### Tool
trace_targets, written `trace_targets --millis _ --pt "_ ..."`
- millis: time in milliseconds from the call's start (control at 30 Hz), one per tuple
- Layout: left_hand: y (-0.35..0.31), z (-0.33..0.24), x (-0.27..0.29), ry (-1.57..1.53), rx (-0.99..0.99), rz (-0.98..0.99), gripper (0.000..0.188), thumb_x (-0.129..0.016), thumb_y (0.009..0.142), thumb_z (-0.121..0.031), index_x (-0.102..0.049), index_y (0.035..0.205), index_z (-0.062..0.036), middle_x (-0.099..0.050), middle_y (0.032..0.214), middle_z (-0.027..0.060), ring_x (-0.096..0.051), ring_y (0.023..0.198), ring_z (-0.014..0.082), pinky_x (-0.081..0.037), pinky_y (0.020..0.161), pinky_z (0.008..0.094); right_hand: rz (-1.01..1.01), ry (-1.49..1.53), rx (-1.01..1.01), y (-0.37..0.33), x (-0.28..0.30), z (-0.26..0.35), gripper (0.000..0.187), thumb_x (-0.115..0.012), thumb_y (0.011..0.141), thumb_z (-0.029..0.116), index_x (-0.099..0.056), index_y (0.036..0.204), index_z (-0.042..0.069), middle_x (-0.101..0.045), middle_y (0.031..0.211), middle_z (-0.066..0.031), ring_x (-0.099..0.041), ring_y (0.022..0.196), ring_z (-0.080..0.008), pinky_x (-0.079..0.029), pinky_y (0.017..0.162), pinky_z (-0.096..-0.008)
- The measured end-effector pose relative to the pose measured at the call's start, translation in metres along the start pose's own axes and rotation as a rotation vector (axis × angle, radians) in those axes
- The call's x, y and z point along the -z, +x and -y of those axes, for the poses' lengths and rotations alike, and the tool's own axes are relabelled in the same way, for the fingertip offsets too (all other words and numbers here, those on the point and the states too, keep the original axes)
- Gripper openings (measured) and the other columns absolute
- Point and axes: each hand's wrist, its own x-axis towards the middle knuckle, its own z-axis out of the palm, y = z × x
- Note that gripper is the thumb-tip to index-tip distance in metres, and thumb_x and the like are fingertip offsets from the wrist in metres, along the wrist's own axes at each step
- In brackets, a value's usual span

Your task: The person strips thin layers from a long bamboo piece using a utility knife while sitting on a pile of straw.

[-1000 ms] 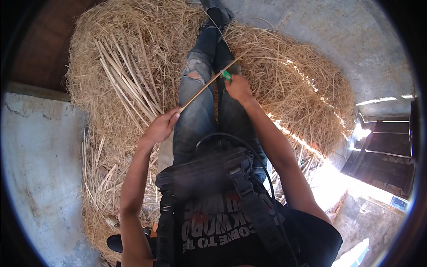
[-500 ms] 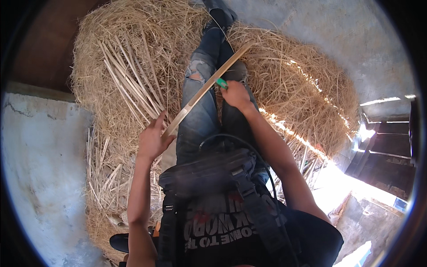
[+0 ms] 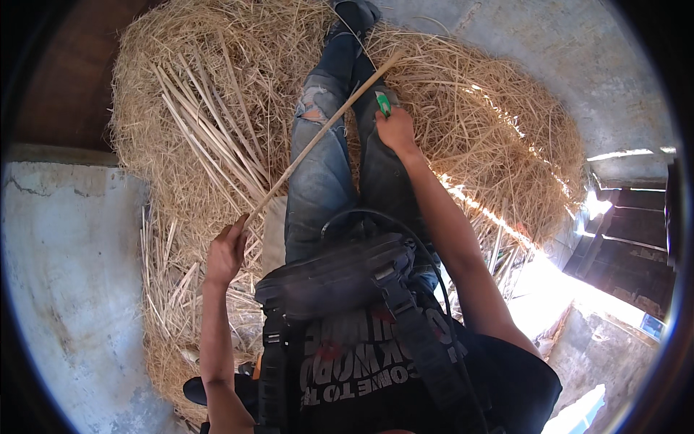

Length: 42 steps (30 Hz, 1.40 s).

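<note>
A long, thin strip of pale wood or bamboo [image 3: 318, 135] slants across my jeans, from the near left up to the far right. My left hand [image 3: 227, 253] is closed on its near end, thumb and fingers pinching it. In my right hand [image 3: 396, 130], resting over the right thigh, is a green-handled utility knife [image 3: 383, 103], its tip pointing away from me. The knife is apart from the strip, to its right. My legs [image 3: 322, 166] are stretched out in ripped jeans beneath the strip.
A bundle of similar pale strips [image 3: 210, 126] lies on a heap of dry straw [image 3: 144, 94] at left. More straw [image 3: 491, 123] is piled on the right. A worn wall [image 3: 72, 275] stands on the left, and a black bag [image 3: 340, 278] sits on my lap.
My left hand has drawn back toward me and closed on the strip's end. The strip has turned to its narrow edge. My right hand has moved away and right with the knife.
</note>
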Motion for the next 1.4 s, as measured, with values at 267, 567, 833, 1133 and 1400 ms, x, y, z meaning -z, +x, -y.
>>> trace_targets --millis 267,567,833,1133,1400 --pt "0.009 0.003 0.009 0.116 0.027 0.091 0.043 -0.063 0.098 -0.008 -0.062 0.140 -0.0169 -0.065 0.090 0.0200 -0.065 0.077 0.0429 -0.052 0.070 0.0515 0.012 -0.010 0.049 0.001 -0.007 -0.007 0.032 -0.064 0.093 0.028 -0.071 0.097 -0.003 -0.070 0.098 -0.0310 -0.066 0.098 -0.0497 -0.052 0.089 -0.0546" --pt "0.020 -0.011 0.010 0.073 0.020 0.091 0.043 -0.061 0.097 -0.008 -0.062 0.139 -0.0168 -0.065 0.092 0.0205 -0.066 0.080 0.0428 -0.052 0.072 0.0518 0.199 -0.175 -0.031 -0.019 -0.003 0.028 0.034 -0.064 0.093 0.030 -0.072 0.103 -0.001 -0.072 0.105 -0.0263 -0.069 0.104 -0.0442 -0.054 0.094 -0.0523" --pt "0.053 -0.043 -0.004 0.155 0.043 0.133 0.040 -0.055 0.099 -0.012 -0.061 0.139 -0.0178 -0.068 0.097 0.0212 -0.068 0.085 0.0434 -0.055 0.076 0.0525 0.241 -0.237 0.038 -0.027 -0.005 0.029 0.034 -0.065 0.093 0.031 -0.073 0.103 0.000 -0.073 0.104 -0.0254 -0.070 0.102 -0.0435 -0.056 0.092 -0.0529" --pt "0.094 -0.084 -0.030 0.158 0.060 0.109 0.035 -0.055 0.100 -0.012 -0.064 0.134 -0.0101 -0.067 0.095 0.0253 -0.068 0.089 0.0452 -0.053 0.078 0.0542 0.268 -0.225 0.024 -0.023 -0.005 0.022 0.035 -0.064 0.093 0.032 -0.073 0.103 -0.001 -0.072 0.104 -0.0271 -0.069 0.103 -0.0448 -0.055 0.092 -0.0525" --pt "0.104 -0.091 -0.034 0.122 0.105 0.151 0.035 -0.052 0.102 -0.016 -0.064 0.134 -0.0134 -0.070 0.106 0.0255 -0.070 0.092 0.0458 -0.056 0.082 0.0554 0.300 -0.221 0.028 -0.017 -0.004 0.017 0.035 -0.063 0.094 0.031 -0.073 0.100 -0.002 -0.071 0.100 -0.0297 -0.068 0.101 -0.0475 -0.054 0.091 -0.0544"
